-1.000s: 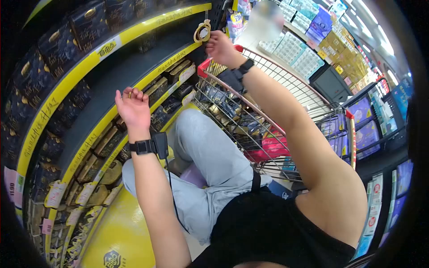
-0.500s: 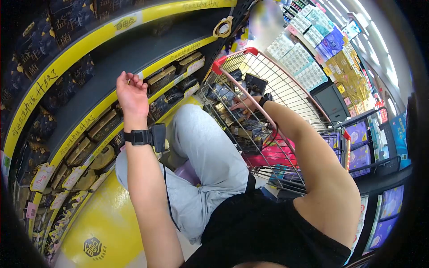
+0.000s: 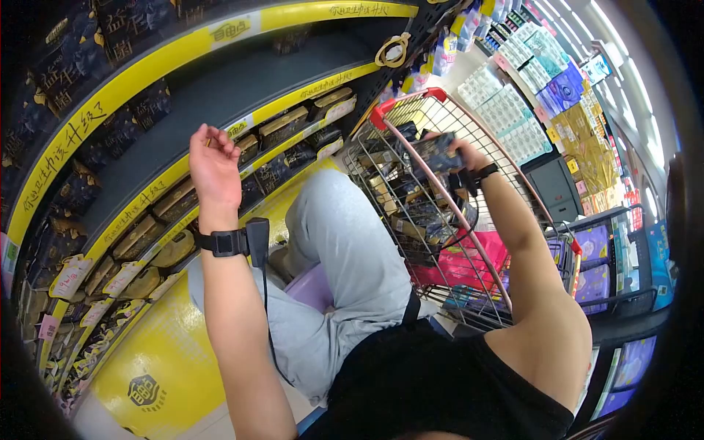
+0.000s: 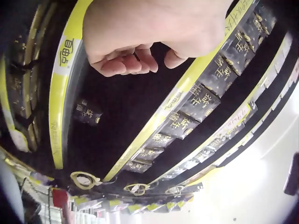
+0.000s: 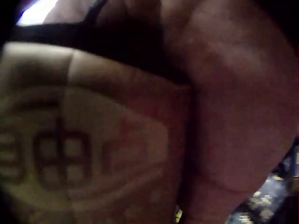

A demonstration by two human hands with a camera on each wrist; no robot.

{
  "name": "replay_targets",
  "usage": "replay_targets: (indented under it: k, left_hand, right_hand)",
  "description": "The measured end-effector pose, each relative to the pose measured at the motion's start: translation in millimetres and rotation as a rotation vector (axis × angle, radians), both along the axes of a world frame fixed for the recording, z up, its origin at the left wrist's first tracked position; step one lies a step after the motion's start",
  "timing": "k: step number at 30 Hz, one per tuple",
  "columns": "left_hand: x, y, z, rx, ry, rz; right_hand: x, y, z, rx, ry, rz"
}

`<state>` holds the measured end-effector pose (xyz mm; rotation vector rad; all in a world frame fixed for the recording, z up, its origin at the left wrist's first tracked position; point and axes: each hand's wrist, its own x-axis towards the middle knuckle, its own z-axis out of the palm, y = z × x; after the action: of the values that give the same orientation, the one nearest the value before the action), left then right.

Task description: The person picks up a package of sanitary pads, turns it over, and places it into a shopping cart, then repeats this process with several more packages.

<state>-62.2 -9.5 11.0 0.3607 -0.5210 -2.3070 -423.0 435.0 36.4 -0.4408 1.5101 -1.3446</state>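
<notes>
In the head view the right hand grips a dark package above the shopping cart. Close up in the right wrist view, a pale printed face of the package lies against the palm. The left hand is raised palm up before the shelves, fingers loosely curled and holding nothing. In the left wrist view that hand hangs in front of a dark shelf space, with a small dark pack standing in it. Dark packs and a pink package lie in the cart.
Shelves with yellow edge strips and rows of dark packs curve along the left. The person's bent knee is between shelves and cart, over a purple stool. A gold ring-shaped tag hangs at the shelf end; stacked goods stand beyond.
The right hand moved from the shelf end down into the cart, then rose with a dark package in its grip. The left hand has barely moved; the head view has shifted slightly.
</notes>
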Motion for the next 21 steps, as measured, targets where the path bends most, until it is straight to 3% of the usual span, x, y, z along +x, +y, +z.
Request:
replay_targets:
  k: [1,5,8,11,14,15,17,19,21]
  left_hand:
    - [0,5,3,-0.021,0.000,-0.021]
    - [-3,19,10,-0.088,-0.002,-0.068]
    - [-10,27,7,-0.138,-0.048,-0.122]
    - [-5,27,7,-0.357,-0.088,-0.368]
    - [17,38,29,-0.260,-0.135,-0.417]
    - [27,31,26,-0.259,-0.041,-0.405]
    - [55,7,16,-0.267,0.141,-0.373]
    - [81,-2,12,-0.274,0.098,-0.196]
    - [98,-1,11,-0.274,0.017,0.022]
  right_hand:
    - [9,-11,27,-0.134,-0.011,-0.010]
    - [42,-62,115,-0.294,0.202,0.055]
    - [91,-135,151,-0.341,0.339,0.308]
    - [143,-225,153,-0.336,0.362,0.621]
    - [181,-305,125,-0.405,0.655,0.865]
    - [199,-324,117,-0.441,0.731,0.918]
    - [226,-350,108,-0.461,0.708,0.862]
    - [240,-375,89,-0.582,0.681,0.789]
    - [253,-397,67,-0.652,0.728,0.544]
